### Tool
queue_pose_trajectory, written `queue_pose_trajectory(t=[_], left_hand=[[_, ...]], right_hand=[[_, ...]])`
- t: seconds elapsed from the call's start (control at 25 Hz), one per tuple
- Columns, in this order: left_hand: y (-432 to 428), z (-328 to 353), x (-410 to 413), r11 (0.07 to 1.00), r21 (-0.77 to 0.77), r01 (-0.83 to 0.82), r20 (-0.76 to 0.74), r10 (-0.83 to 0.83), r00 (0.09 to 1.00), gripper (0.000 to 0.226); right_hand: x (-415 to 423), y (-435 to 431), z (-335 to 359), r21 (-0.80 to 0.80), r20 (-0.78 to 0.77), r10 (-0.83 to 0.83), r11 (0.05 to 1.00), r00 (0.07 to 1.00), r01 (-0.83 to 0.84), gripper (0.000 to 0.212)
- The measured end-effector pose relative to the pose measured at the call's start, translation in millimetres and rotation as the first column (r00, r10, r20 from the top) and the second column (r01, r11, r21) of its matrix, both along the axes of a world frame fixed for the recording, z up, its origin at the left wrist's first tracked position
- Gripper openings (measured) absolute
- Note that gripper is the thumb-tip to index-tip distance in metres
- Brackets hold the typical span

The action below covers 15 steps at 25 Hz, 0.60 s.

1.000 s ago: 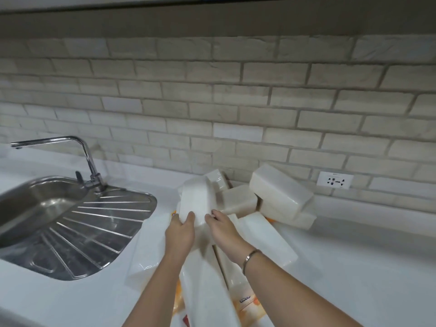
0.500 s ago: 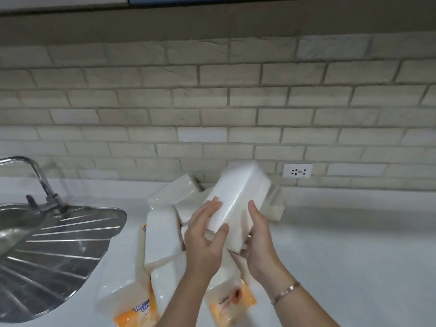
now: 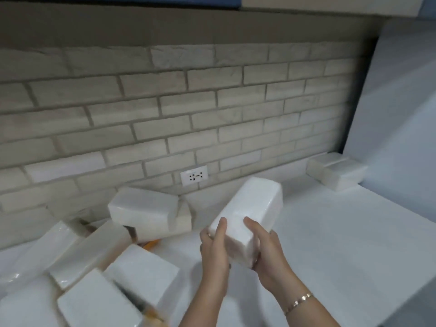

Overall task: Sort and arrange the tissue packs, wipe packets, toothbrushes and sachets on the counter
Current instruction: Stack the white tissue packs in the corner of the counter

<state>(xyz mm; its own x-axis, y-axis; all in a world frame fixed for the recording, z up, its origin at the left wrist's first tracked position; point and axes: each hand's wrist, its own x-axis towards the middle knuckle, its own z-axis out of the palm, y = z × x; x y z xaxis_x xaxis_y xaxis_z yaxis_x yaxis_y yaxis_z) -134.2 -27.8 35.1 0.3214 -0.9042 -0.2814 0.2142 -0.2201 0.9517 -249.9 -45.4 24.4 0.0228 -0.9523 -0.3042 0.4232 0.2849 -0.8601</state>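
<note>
I hold one white tissue pack above the counter with both hands, its long side pointing away toward the wall. My left hand grips its near left end and my right hand grips its near right end. A loose pile of several white tissue packs lies to the left, some leaning on the wall. Two more tissue packs lie side by side in the far right corner. An orange-printed wrapper edge shows within the pile. No toothbrushes or sachets can be made out.
The white counter stretches right to a white side wall. A power socket sits low on the brick backsplash. The counter's front edge runs along the lower right.
My view has swung right, so the sink has left the frame. Both hands have carried the tissue pack to the right, away from the pile.
</note>
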Motion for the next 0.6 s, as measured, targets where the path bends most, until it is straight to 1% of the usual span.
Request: queue_pose_trajectory(t=[0.04,0.12,0.2,0.24,0.28,0.32,0.36,0.4,0.44,0.52,0.6], left_hand=[[-6,-3,-22,0.995,0.060,0.079,-0.095,-0.073,0.993,0.054],[-12,-10,-47,0.992,0.066,0.110,-0.178,-0.097,0.979,0.047],[-21,-18,-73,0.993,0.056,0.106,-0.193,-0.093,0.977,0.044],[-27,-25,-78,0.993,0.056,0.100,-0.189,-0.088,0.978,0.043],[-33,-31,-83,0.993,0.062,0.102,-0.173,-0.090,0.981,0.044],[-39,-36,-91,0.991,0.080,0.106,-0.142,-0.094,0.985,0.048],[-47,-42,-100,0.989,0.096,0.110,-0.101,-0.100,0.990,0.054],[-52,-47,-106,0.987,0.110,0.117,-0.064,-0.110,0.992,0.059],[-57,-54,-113,0.983,0.126,0.130,-0.034,-0.127,0.991,0.062],[-65,-65,-126,0.972,0.171,0.163,0.012,-0.167,0.986,0.060],[-75,-79,-140,0.960,0.202,0.193,0.021,-0.201,0.979,0.057]], right_hand=[[-20,-2,-5,0.001,-0.009,-0.038,0.999,0.999,0.038,0.084],[-44,-1,-10,0.021,-0.066,-0.060,0.998,0.996,0.062,0.081],[-71,-1,-13,0.033,-0.143,-0.065,0.997,0.988,0.070,0.079],[-79,-2,-15,0.033,-0.196,-0.067,0.997,0.978,0.075,0.084],[-87,-4,-18,0.024,-0.273,-0.106,0.993,0.956,0.116,0.096],[-98,-8,-22,-0.007,-0.379,-0.180,0.981,0.908,0.192,0.106],[-109,-13,-26,-0.059,-0.495,-0.253,0.964,0.831,0.258,0.110],[-117,-17,-28,-0.120,-0.598,-0.305,0.948,0.741,0.294,0.103],[-125,-21,-30,-0.170,-0.679,-0.321,0.944,0.660,0.284,0.091],[-138,-31,-41,-0.208,-0.792,-0.267,0.964,0.550,0.168,0.070],[-151,-41,-61,-0.151,-0.867,-0.154,0.988,0.474,0.046,0.059]])
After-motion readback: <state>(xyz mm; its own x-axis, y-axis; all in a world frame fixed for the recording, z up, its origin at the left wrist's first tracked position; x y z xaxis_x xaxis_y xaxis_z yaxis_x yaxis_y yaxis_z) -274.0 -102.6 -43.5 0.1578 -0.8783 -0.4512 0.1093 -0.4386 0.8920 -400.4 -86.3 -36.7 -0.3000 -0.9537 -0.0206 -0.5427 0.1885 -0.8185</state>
